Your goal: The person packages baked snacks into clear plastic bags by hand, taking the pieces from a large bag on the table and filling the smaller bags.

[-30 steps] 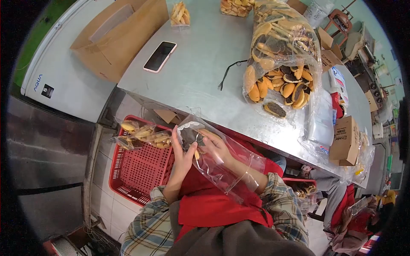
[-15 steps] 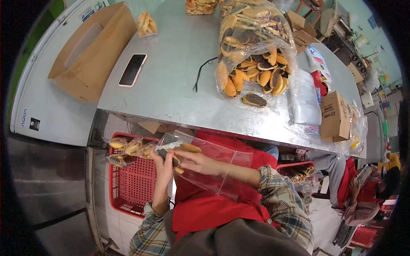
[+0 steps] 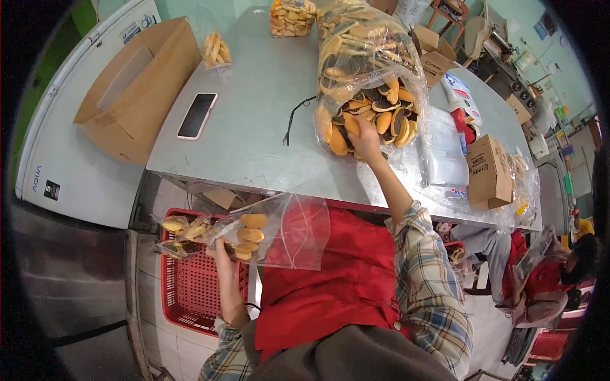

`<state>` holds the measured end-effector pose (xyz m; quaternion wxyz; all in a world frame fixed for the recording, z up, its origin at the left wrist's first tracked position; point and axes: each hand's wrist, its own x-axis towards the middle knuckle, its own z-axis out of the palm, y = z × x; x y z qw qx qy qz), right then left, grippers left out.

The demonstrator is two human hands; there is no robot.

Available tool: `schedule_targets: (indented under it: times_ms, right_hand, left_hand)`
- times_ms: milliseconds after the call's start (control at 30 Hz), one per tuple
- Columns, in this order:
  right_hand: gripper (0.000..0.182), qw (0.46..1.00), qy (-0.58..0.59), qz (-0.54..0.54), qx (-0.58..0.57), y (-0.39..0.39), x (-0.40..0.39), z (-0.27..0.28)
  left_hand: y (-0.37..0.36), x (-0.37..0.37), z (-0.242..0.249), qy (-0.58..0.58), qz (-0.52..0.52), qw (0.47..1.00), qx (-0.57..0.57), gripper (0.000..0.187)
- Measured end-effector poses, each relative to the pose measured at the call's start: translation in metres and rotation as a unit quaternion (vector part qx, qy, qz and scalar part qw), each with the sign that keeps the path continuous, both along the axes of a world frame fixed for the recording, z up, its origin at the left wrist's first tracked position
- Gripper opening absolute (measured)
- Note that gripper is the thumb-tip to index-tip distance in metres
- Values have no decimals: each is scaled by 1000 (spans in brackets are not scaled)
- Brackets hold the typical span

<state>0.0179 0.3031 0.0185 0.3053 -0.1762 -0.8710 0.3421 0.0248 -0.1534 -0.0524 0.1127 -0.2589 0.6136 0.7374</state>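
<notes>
Head cam, and the big change in the last half second is that the hands have split up. Both were down at the small clear bag; now only the left hand is there, and the right hand has gone up to the mouth of the large plastic bag on the metal table.

Left fingers look clamped on the far end of the small bag, though some of them are tucked behind it. It sits over the edge of the red basket and spreads across the front of the red apron. The golden biscuits inside now show rounded side up, bunched near the hand, with plenty of slack plastic beyond them.

Right fingers are right in against the dark-topped biscuits at the big bag's opening. Can't tell whether they've closed on one; the back of the hand hides the grip. (The loose biscuit that lay just in front of that pile isn't visible any more either, but the hand and wrist cover that spot, so no idea if it moved.)

My read on what the switch means: it's fetching rather than arranging at this point, with the left hand minding a part-filled bag. Other packets sit at the basket's upper end, just beside the left hand.
</notes>
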Motion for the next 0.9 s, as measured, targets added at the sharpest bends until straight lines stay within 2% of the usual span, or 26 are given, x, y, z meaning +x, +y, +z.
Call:
schedule_targets:
  times_ms: [33,67,100,167,200,233,267,300,333,367,400,467,500,533,567,600,667,700,800,900]
  right_hand:
    - [41,984,6,-9,-177,2,8,5]
    - [40,937,13,-19,-349,3,18,9]
    - [38,851,77,17,-519,3,34,18]
    - [39,787,75,100,-605,-17,58,43]
    - [40,748,71,141,-644,-28,70,52]
    - [38,829,9,172,-532,-43,80,54]
    - [36,887,-55,204,-410,-61,87,54]
    - [33,925,-83,300,-218,-84,92,62]
    - [30,918,-97,385,-14,-106,94,65]
    - [29,887,-100,447,50,-125,94,57]
    - [28,851,-100,503,115,-145,95,50]
    - [30,841,-151,520,19,-182,98,15]
    - [30,832,-178,490,-191,-196,100,2]
    - [31,785,-199,437,-392,-208,102,-9]
    - [32,702,-213,364,-574,-218,102,-19]
    - [35,705,-177,348,-592,-227,100,-30]
    - [40,708,-104,311,-626,-239,98,-45]
    - [48,670,-141,293,-668,-237,99,-39]
    - [52,542,-46,204,-814,-242,98,-39]
    - [57,447,12,205,-871,-242,100,-45]
  left_hand:
    - [-9,1,-8,-10,-5,999,41,61]
    - [-15,1,-17,-18,-12,996,81,60]
    - [-12,3,-6,-28,-5,997,67,55]
    - [1,8,25,-52,5,998,38,45]
    - [4,4,17,-40,-16,996,72,39]
    - [1,-2,0,-29,-33,993,105,34]
    - [-3,-4,-13,-19,-44,990,134,29]
    - [5,-4,-14,-9,-29,993,116,23]
    - [10,-4,-17,4,-12,995,96,18]
    - [4,-4,-33,15,-83,994,64,56]
    - [20,4,-25,59,-42,997,39,58]
    - [48,21,28,95,-94,991,-8,59]
    - [56,27,31,114,-120,986,-28,58]
    - [59,32,32,131,-147,979,-48,58]
    - [60,33,24,195,-179,959,-98,58]
    - [59,34,1,238,-172,947,-134,60]
    - [67,41,30,209,-190,957,-67,63]
    - [68,42,35,210,-200,954,-79,64]
    - [75,45,38,237,-227,938,-114,65]
    - [82,50,41,291,-232,919,-129,63]
